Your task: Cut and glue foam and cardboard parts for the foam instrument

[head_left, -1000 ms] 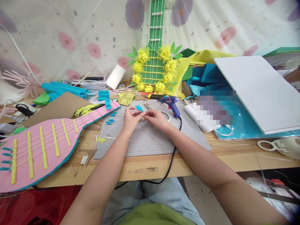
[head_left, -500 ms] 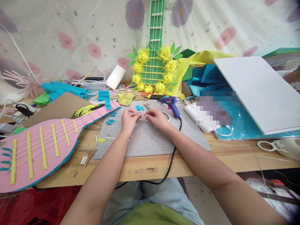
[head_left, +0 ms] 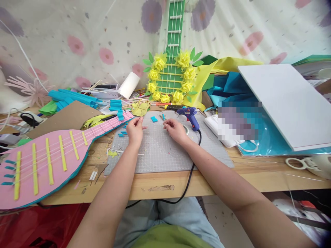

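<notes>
My left hand (head_left: 134,129) hovers over the far left part of the grey cutting mat (head_left: 160,153), thumb and fingers pinched on something thin I cannot make out. My right hand (head_left: 175,130) is a hand's width to its right, also pinched, with a small blue-tipped stick (head_left: 163,116) poking up from its fingertips. A small blue paper piece (head_left: 154,119) lies on the mat between the two hands. Several short blue-tipped sticks (head_left: 123,133) lie by the left hand, next to the neck of the pink cardboard guitar (head_left: 51,155).
A blue glue gun (head_left: 190,114) rests behind my right hand, its black cord running off the table's front edge. A tape roll (head_left: 185,128) sits beside it. A green guitar with yellow paper flowers (head_left: 170,77) leans at the back. White board (head_left: 284,100) and scissors (head_left: 300,162) lie right.
My hands, which met in front of the blue piece, have drawn apart. The left moved left toward the pink guitar's neck and the right stayed near the glue gun.
</notes>
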`<state>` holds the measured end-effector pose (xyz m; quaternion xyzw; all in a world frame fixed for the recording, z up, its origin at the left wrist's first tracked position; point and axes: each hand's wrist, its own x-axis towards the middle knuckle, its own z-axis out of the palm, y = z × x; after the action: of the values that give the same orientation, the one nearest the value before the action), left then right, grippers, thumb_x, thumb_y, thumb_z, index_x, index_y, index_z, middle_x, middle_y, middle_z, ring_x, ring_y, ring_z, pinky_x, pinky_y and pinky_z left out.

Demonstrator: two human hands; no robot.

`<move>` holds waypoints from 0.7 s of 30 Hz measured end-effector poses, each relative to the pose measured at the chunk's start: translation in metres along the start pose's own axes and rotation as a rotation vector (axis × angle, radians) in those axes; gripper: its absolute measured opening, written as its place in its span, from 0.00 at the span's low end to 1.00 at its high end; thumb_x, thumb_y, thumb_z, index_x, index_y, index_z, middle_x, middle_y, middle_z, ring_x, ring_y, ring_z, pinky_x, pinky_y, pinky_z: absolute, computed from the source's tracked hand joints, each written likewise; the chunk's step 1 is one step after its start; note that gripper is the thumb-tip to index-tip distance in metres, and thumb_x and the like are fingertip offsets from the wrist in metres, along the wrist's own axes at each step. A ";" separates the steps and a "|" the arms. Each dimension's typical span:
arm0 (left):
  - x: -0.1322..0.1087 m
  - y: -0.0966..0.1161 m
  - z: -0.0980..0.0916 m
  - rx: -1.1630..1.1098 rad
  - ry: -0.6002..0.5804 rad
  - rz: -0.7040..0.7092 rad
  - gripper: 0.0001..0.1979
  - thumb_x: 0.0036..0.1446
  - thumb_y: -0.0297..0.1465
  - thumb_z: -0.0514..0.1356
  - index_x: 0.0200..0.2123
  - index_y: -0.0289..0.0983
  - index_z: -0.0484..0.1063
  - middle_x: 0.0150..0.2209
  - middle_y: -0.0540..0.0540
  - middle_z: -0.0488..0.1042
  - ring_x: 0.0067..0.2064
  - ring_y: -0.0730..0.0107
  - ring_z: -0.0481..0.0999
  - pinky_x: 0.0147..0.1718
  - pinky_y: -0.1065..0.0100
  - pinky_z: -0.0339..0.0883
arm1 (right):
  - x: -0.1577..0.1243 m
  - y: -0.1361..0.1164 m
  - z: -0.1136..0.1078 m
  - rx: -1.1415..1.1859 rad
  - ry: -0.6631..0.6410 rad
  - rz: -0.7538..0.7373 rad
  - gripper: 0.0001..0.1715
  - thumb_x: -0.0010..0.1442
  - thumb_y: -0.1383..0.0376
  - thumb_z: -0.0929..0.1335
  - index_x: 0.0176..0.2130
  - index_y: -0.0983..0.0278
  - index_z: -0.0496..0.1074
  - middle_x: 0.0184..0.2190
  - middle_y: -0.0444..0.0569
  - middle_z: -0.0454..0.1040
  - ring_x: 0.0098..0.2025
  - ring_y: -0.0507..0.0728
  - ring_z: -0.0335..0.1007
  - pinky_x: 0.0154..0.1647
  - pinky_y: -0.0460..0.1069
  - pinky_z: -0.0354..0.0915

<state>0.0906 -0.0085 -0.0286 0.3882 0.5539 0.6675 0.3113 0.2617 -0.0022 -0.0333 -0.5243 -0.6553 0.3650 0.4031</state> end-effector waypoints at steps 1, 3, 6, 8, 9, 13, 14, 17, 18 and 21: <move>0.001 0.001 -0.001 -0.006 0.013 -0.008 0.11 0.43 0.37 0.61 0.25 0.35 0.70 0.22 0.54 0.67 0.19 0.81 0.63 0.20 0.73 0.68 | -0.001 -0.001 0.000 0.006 0.004 -0.002 0.07 0.52 0.63 0.62 0.32 0.63 0.67 0.26 0.45 0.72 0.26 0.51 0.64 0.29 0.47 0.61; 0.005 0.003 -0.005 0.010 0.038 -0.025 0.12 0.41 0.38 0.63 0.23 0.35 0.68 0.19 0.55 0.65 0.18 0.82 0.61 0.19 0.73 0.67 | -0.002 -0.002 -0.002 0.016 0.015 -0.008 0.06 0.51 0.63 0.63 0.30 0.63 0.66 0.27 0.45 0.72 0.27 0.51 0.64 0.30 0.47 0.61; 0.010 0.004 -0.011 0.088 0.085 -0.001 0.14 0.41 0.39 0.63 0.20 0.36 0.64 0.16 0.57 0.60 0.16 0.82 0.59 0.17 0.74 0.63 | -0.004 -0.005 -0.004 0.011 0.035 -0.033 0.05 0.49 0.63 0.64 0.29 0.63 0.65 0.26 0.44 0.70 0.28 0.51 0.64 0.32 0.48 0.61; 0.013 0.004 -0.016 0.137 0.117 0.036 0.16 0.42 0.39 0.62 0.18 0.36 0.61 0.15 0.57 0.58 0.16 0.81 0.58 0.17 0.74 0.61 | -0.005 -0.005 -0.005 0.006 0.040 -0.057 0.05 0.49 0.63 0.65 0.28 0.62 0.64 0.25 0.44 0.69 0.28 0.51 0.63 0.33 0.48 0.61; 0.014 0.004 -0.017 0.149 0.128 0.045 0.16 0.43 0.40 0.62 0.18 0.37 0.60 0.14 0.57 0.57 0.15 0.81 0.58 0.16 0.74 0.60 | -0.005 -0.005 -0.005 0.005 0.034 -0.062 0.06 0.49 0.62 0.65 0.28 0.62 0.63 0.25 0.43 0.68 0.28 0.51 0.63 0.33 0.48 0.61; 0.015 0.002 -0.020 0.155 0.104 -0.011 0.13 0.48 0.40 0.58 0.21 0.36 0.67 0.14 0.56 0.58 0.14 0.80 0.58 0.17 0.73 0.60 | -0.005 0.001 -0.004 0.022 -0.011 -0.035 0.07 0.50 0.61 0.65 0.29 0.62 0.64 0.25 0.43 0.68 0.28 0.51 0.63 0.31 0.47 0.61; 0.015 0.001 -0.019 0.145 0.088 -0.035 0.13 0.48 0.40 0.57 0.22 0.36 0.68 0.14 0.56 0.59 0.14 0.79 0.59 0.18 0.73 0.62 | -0.004 0.003 -0.003 0.029 -0.016 -0.026 0.07 0.50 0.61 0.65 0.30 0.62 0.64 0.25 0.43 0.68 0.28 0.51 0.63 0.30 0.47 0.62; 0.015 0.001 -0.017 0.077 0.035 -0.091 0.10 0.47 0.37 0.59 0.23 0.35 0.70 0.17 0.54 0.65 0.17 0.77 0.66 0.22 0.71 0.66 | -0.003 0.006 -0.003 0.051 -0.030 -0.022 0.09 0.50 0.62 0.65 0.34 0.62 0.66 0.26 0.43 0.69 0.28 0.51 0.65 0.29 0.47 0.62; 0.015 0.001 -0.017 0.048 0.019 -0.104 0.09 0.46 0.36 0.59 0.24 0.34 0.70 0.18 0.52 0.68 0.19 0.76 0.69 0.24 0.70 0.68 | -0.003 0.007 -0.003 0.059 -0.042 -0.025 0.11 0.49 0.62 0.66 0.36 0.62 0.66 0.26 0.43 0.69 0.28 0.51 0.65 0.29 0.47 0.63; 0.014 0.001 -0.016 -0.023 -0.023 -0.133 0.08 0.42 0.33 0.62 0.26 0.34 0.73 0.22 0.50 0.72 0.24 0.72 0.74 0.30 0.67 0.71 | -0.003 0.007 -0.004 0.100 -0.090 -0.025 0.20 0.47 0.63 0.67 0.43 0.62 0.64 0.26 0.42 0.70 0.27 0.50 0.64 0.29 0.47 0.63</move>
<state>0.0694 -0.0049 -0.0266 0.3546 0.5671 0.6473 0.3657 0.2686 -0.0033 -0.0380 -0.4781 -0.6602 0.4155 0.4035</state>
